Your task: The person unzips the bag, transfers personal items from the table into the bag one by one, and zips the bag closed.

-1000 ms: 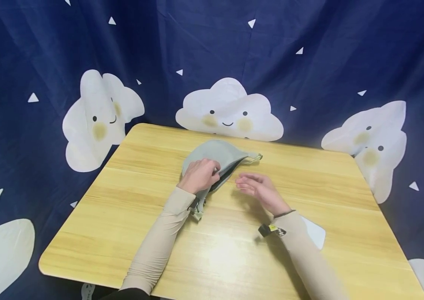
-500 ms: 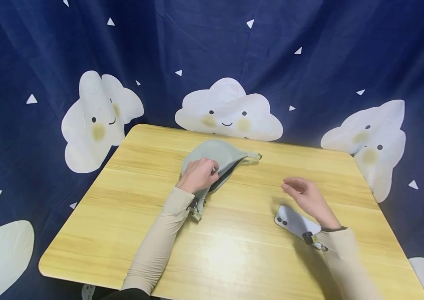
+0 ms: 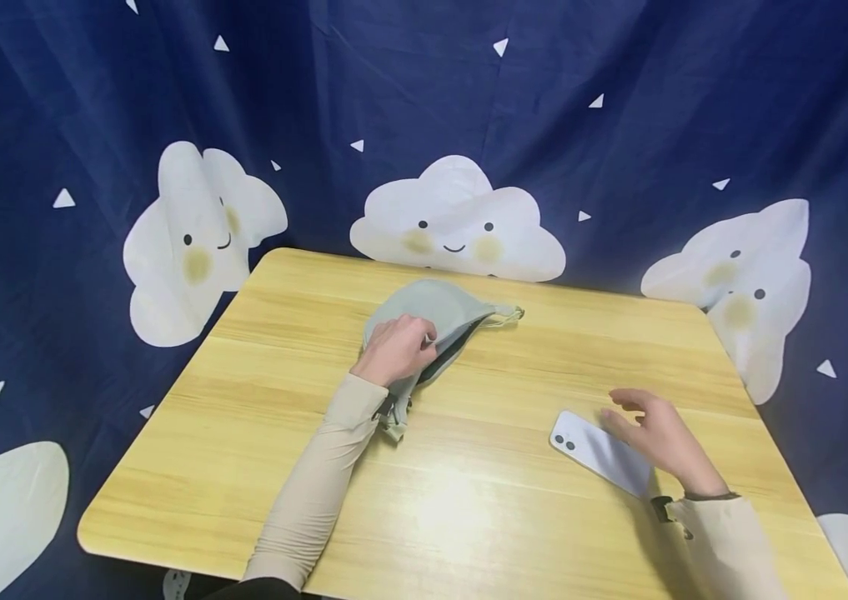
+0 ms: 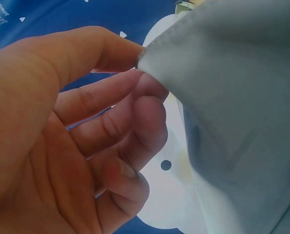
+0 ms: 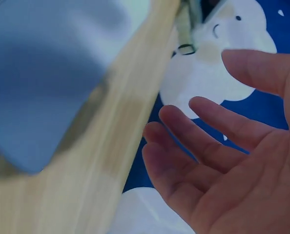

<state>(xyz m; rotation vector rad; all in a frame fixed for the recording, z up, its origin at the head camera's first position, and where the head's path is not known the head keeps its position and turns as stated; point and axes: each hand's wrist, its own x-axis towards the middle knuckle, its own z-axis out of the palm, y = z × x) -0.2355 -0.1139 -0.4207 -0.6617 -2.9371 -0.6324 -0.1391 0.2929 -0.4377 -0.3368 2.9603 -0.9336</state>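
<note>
A grey-green sling bag [image 3: 434, 302] lies on the wooden table, its mouth partly parted along the near right side. My left hand [image 3: 397, 346] pinches the edge of that mouth; in the left wrist view, thumb and forefinger meet on the corner of the grey fabric [image 4: 247, 97]. To the right, a pale smartphone [image 3: 596, 450] lies flat with its camera lenses up. My right hand [image 3: 659, 433] hovers just beside and over the phone's right end, fingers loosely bent and holding nothing. In the right wrist view the phone [image 5: 62, 73] is apart from the fingers.
The wooden table [image 3: 243, 433] has rounded corners. Behind it hangs a dark blue curtain [image 3: 408, 75] with smiling white clouds. A strap with a buckle [image 3: 393, 429] trails from the bag's near end, another strap end [image 3: 509, 315] from its far end.
My right hand has moved right and toward me, away from the bag to the phone, uncovering the phone. My left hand and the bag have stayed in place.
</note>
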